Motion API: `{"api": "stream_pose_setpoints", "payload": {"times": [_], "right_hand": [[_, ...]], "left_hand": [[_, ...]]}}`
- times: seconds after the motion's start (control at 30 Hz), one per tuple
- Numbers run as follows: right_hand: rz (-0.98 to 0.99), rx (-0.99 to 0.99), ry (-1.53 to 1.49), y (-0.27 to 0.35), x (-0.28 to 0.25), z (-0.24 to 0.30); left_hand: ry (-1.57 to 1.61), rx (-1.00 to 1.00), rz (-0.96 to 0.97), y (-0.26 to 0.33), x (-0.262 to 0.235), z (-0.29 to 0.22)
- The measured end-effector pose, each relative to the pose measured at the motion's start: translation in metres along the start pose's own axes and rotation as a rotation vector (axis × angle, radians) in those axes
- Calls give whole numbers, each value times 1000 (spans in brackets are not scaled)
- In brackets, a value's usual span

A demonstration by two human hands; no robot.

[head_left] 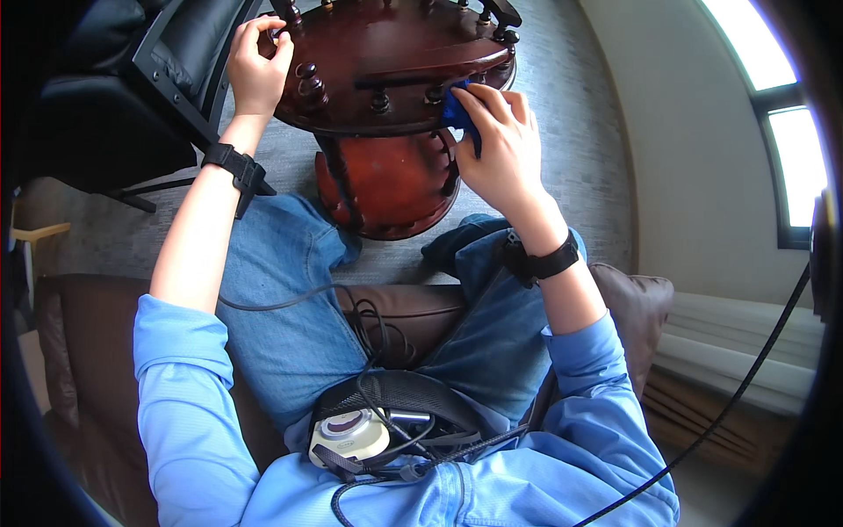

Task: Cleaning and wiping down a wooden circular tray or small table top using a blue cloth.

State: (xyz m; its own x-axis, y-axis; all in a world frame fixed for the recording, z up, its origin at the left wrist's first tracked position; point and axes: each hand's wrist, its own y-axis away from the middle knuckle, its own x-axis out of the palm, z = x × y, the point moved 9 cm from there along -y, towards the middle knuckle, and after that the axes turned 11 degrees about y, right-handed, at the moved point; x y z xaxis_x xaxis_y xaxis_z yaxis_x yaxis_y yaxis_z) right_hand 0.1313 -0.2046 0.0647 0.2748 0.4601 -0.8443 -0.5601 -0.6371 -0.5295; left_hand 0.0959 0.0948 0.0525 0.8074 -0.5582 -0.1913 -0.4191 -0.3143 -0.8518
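A dark reddish-brown wooden table (378, 53) with two tiers stands before my knees, its round top edged by a low railing on turned posts. My right hand (505, 145) is closed on a blue cloth (455, 110), pressing it to the near right part of the rim, beside a short post. At the far left of the top, my left hand (259, 75) has its fingers and thumb curled round the table's edge by a post; their exact hold is partly hidden. The redder lower shelf (386, 184) shows beneath the top.
Black padded chairs (167, 70) stand close on the left. I sit on a brown leather sofa (97, 351), with a pouch (386, 400) of cables and a pale device on my lap. A black cable (738, 386) runs along the right, near the wall (676, 149) and window.
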Motion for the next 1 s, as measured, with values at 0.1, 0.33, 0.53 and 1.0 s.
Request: {"api": "stream_pose_setpoints", "payload": {"times": [0.1, 0.33, 0.53, 1.0], "right_hand": [[28, -39, 220, -10, 5, 4], [79, -52, 255, -35, 21, 5], [-143, -179, -18, -46, 22, -2], [-146, -214, 95, -20, 11, 71]], "left_hand": [[168, -388, -98, 11, 6, 39], [67, -494, -136, 26, 11, 56], [15, -606, -157, 29, 6, 87], [58, -623, -161, 35, 7, 67]]}}
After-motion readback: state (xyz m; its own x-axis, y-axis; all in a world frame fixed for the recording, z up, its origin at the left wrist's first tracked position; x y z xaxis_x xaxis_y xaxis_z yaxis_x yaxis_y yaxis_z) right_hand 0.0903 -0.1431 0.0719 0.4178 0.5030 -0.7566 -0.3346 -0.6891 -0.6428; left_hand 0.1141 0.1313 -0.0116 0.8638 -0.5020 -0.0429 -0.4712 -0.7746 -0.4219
